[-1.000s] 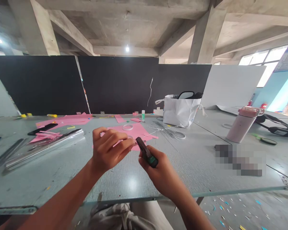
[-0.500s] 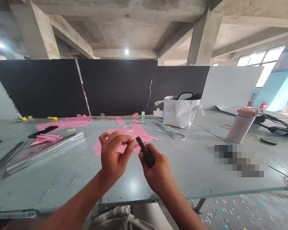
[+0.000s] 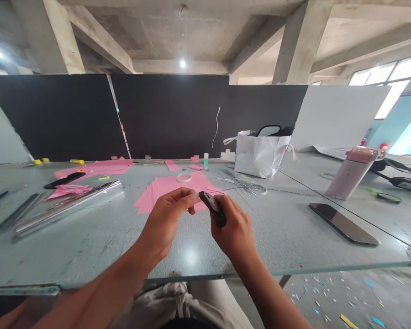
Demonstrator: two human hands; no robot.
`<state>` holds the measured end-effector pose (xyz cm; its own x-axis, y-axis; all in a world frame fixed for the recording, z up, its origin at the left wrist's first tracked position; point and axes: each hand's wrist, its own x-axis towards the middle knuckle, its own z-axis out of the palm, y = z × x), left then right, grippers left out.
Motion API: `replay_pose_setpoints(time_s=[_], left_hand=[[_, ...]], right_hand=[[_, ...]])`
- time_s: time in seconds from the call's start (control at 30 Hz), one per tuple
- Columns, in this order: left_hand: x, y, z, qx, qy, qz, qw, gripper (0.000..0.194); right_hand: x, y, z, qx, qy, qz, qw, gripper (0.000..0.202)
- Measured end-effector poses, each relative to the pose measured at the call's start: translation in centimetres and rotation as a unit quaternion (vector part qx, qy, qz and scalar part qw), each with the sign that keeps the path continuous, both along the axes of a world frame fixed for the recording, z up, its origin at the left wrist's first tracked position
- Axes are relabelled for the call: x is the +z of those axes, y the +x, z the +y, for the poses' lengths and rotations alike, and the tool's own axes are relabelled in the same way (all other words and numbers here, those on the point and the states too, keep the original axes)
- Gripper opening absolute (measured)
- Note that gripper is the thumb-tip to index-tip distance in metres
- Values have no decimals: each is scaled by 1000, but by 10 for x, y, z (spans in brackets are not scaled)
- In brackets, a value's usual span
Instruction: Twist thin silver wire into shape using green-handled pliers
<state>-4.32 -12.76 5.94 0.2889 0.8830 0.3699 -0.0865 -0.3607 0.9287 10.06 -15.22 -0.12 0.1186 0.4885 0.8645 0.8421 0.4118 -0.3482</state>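
Observation:
In the head view my right hand (image 3: 235, 228) is wrapped round a small black stapler (image 3: 212, 205), its front end pointing up and to the left. Just left of that end, the thumb and fingers of my left hand (image 3: 167, 217) are pinched together. Whatever lies between those fingertips is too small to make out. Behind both hands lie stacked pink paper sheets (image 3: 150, 194), with a white ring of tape or paper strip (image 3: 183, 177) on top.
Thin metal wires (image 3: 239, 180) lie right of the paper, before a white bag (image 3: 260, 155). Farther right are a phone (image 3: 344, 224) and a pink bottle (image 3: 351, 176). A glue stick (image 3: 206, 161) stands at the back. A shiny foil roll (image 3: 68, 208) lies left.
My left hand has turned, its fingers curling lower by the stapler's front end. The stapler has tilted flatter in my right hand. The view has shifted slightly.

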Motion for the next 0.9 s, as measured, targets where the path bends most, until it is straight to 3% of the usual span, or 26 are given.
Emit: replay_pose_setpoints(time_s=[0.17,0.3,0.53,0.6,0.7,0.8,0.9], left_hand=[[-1,-3,7,12,65,12,998,20],[-3,-12,16,52,162,36,985,32],[-9,-22,28,96,332,82,935,12],[-9,-23,32,106,373,88,917,12],[-4,-23,41,71,410,123,901,26],[1,-19,53,-30,445,172,878,28],[2,-11,61,-125,437,175,874,18]], right_hand=[[4,-3,-2,46,-97,86,990,11],[11,-6,-6,99,-191,149,965,13],[21,-8,-13,231,-238,214,919,9],[23,-8,-15,295,-261,249,885,11],[25,-6,-17,414,-322,315,791,17],[24,-4,-18,501,-377,365,688,26],[23,-3,-17,551,-391,403,618,31]])
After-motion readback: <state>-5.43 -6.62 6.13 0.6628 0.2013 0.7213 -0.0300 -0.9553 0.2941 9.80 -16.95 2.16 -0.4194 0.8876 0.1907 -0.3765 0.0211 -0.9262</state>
